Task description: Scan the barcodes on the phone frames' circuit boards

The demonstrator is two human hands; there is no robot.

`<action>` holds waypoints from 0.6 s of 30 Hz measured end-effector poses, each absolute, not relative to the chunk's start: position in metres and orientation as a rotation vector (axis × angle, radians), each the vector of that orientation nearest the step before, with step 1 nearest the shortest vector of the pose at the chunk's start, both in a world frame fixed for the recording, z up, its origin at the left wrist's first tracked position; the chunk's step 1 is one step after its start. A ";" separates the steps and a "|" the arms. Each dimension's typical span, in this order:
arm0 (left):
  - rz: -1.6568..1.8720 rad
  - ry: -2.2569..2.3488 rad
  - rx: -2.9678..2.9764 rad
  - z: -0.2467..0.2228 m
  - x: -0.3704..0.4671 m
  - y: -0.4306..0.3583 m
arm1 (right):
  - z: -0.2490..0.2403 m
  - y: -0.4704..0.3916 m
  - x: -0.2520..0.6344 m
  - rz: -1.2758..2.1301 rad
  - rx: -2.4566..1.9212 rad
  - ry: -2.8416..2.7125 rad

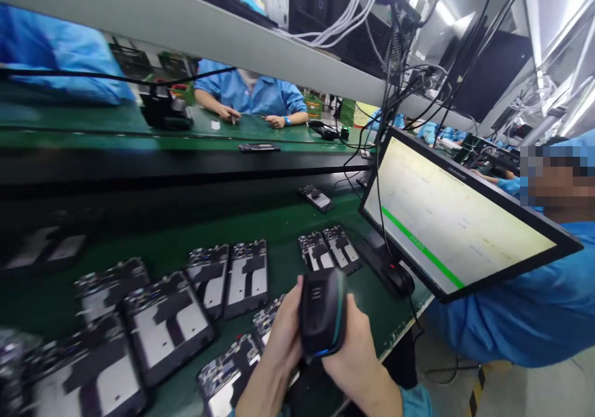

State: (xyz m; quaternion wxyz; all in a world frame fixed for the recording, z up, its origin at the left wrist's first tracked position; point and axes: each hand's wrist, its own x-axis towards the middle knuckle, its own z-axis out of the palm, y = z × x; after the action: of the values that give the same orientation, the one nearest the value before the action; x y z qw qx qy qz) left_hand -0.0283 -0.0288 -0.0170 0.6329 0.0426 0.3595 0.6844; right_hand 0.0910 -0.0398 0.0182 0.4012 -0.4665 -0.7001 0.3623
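Observation:
A black handheld barcode scanner (320,315) with a teal stripe along its right side is held low in front of me, its rounded back turned my way. My right hand (352,346) wraps around it from the right, the grip mostly hidden behind the body. From the other side my left hand (287,325) closes against it, fingertips largely out of sight. Just left of my wrists lies an opened phone (231,373) showing its circuit board, with another phone (268,318) partly behind my left hand. More opened phones (248,276) lie in pairs across the green bench.
At right stands a tilted monitor (458,222) with a green PASS bar, and a black device (397,277) sits by its base. Cables (379,150) hang above it. A co-worker in blue (515,305) sits at right; another person (253,95) works across the bench, beneath a shelf (223,30).

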 end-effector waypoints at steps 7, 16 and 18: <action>1.688 0.926 0.412 -0.013 -0.027 -0.026 | 0.021 -0.033 0.149 1.251 -1.449 -1.762; 1.635 1.599 0.653 -0.023 -0.021 -0.016 | 0.036 -0.072 0.183 1.134 -1.412 -2.137; 1.613 1.674 0.736 -0.020 -0.020 -0.017 | 0.035 -0.068 0.170 1.115 -1.391 -2.139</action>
State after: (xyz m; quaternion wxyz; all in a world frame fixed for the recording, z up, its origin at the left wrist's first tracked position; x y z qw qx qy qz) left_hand -0.0195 -0.0168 -0.0203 0.3443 0.2832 0.6446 0.6211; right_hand 0.1695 -0.0684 0.0353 0.1776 -0.4916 -0.7559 0.3942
